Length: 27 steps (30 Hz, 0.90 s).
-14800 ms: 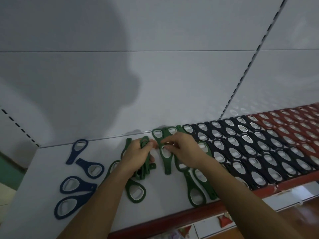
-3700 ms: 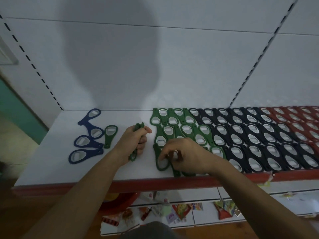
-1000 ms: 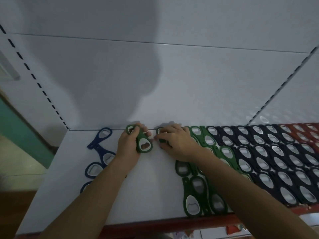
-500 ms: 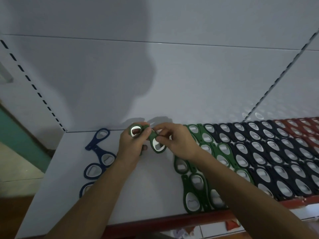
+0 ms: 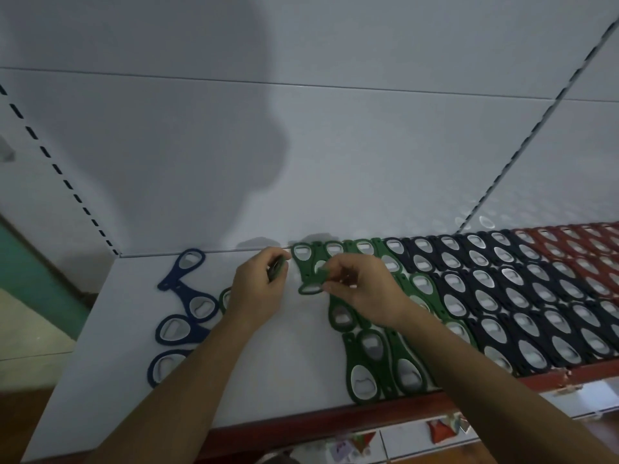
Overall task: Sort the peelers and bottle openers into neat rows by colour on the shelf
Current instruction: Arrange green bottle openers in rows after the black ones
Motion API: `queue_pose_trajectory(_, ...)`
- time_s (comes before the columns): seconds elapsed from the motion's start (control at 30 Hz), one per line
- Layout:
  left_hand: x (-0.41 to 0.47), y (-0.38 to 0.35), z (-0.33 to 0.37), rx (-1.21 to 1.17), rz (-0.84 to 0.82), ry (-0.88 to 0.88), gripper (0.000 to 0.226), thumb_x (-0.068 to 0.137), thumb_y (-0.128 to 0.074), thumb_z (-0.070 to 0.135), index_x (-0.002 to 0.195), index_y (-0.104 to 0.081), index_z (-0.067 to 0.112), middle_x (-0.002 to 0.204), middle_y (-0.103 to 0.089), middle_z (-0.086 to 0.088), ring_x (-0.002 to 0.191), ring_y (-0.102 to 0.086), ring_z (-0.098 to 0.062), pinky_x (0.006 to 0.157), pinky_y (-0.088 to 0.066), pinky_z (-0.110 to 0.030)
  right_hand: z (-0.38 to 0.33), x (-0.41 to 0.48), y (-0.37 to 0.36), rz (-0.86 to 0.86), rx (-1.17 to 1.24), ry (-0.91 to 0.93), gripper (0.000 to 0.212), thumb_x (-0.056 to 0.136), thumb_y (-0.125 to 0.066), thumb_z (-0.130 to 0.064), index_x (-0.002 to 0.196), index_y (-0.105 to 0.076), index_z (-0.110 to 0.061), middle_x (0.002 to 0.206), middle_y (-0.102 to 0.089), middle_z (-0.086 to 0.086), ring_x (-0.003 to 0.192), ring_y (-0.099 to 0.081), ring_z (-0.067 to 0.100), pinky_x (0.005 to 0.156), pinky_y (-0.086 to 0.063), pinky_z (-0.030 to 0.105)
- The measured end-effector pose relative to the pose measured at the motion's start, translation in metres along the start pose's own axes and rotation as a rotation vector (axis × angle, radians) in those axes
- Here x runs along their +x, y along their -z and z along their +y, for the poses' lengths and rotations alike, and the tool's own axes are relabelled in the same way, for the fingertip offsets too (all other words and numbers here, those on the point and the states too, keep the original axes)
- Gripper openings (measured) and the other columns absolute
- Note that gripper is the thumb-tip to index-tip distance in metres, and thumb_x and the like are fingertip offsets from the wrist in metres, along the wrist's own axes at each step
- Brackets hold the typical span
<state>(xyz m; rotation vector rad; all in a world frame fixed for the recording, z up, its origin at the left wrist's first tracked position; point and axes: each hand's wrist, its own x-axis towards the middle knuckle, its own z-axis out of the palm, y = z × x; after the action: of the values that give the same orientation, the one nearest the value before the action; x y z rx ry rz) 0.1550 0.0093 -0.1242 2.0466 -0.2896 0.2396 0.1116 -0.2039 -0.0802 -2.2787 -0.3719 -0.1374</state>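
Dim white back panel [image 5: 368,145], slotted upright [image 5: 516,152], teal wall [image 5: 30,272] at left.

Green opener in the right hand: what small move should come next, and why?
Probably lay it flat at the green block's left edge. The right hand pinches the green opener over bare shelf beside the green rows; the left hand grips spare openers.
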Motion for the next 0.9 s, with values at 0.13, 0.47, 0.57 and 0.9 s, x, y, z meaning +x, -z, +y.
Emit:
queue_pose_trajectory(0.13,-0.002,-0.002,-0.004,0.047,-0.083,-0.073,0.019,0.095,-0.068,0.011,0.105,-0.075,0.025,0.095,-0.069,0.016,0.081,-0.061,0.007,0.071,-0.042,-0.007,0.002,-0.017,-0.009,-0.146,-0.275,0.186,0.022,0.082,-0.071,-0.001,0.093,-0.078,-0.019,0.093,-0.07,-0.005,0.082,-0.063,0.01,0.075,-0.057,0.033)
queue_pose_trajectory(0.47,0.002,-0.003,-0.013,0.104,-0.182,-0.173,0.03,0.092,-0.068,0.006,0.114,-0.076,0.026,0.112,-0.069,0.008,0.098,-0.066,-0.01,0.086,-0.054,-0.029,0.001,-0.027,-0.032,-0.201,-0.385,0.213,0.03,0.088,-0.064,-0.032,0.117,-0.072,-0.033,0.11,-0.06,-0.006,0.108,-0.051,0.02,0.086,-0.047,0.047)
queue_pose_trajectory(0.57,0.002,-0.002,-0.014,0.113,-0.188,-0.189,0.034,0.09,-0.069,0.002,0.115,-0.076,0.024,0.114,-0.071,0.007,0.102,-0.067,-0.014,0.089,-0.056,-0.034,-0.001,-0.025,-0.04,-0.128,-0.365,0.167,0.029,0.091,-0.056,-0.039,0.111,-0.075,-0.03,0.104,-0.063,-0.005,0.102,-0.054,0.021,0.082,-0.049,0.046)
queue_pose_trajectory(0.9,-0.002,0.002,-0.003,0.026,-0.154,-0.102,0.039,0.082,-0.068,0.017,0.119,-0.072,0.026,0.103,-0.062,0.014,0.089,-0.061,0.001,0.079,-0.046,-0.012,-0.001,-0.027,-0.053,0.082,-0.379,0.063,0.025,0.092,-0.058,-0.029,0.108,-0.076,-0.021,0.095,-0.065,0.0,0.086,-0.062,0.023,0.076,-0.053,0.043)
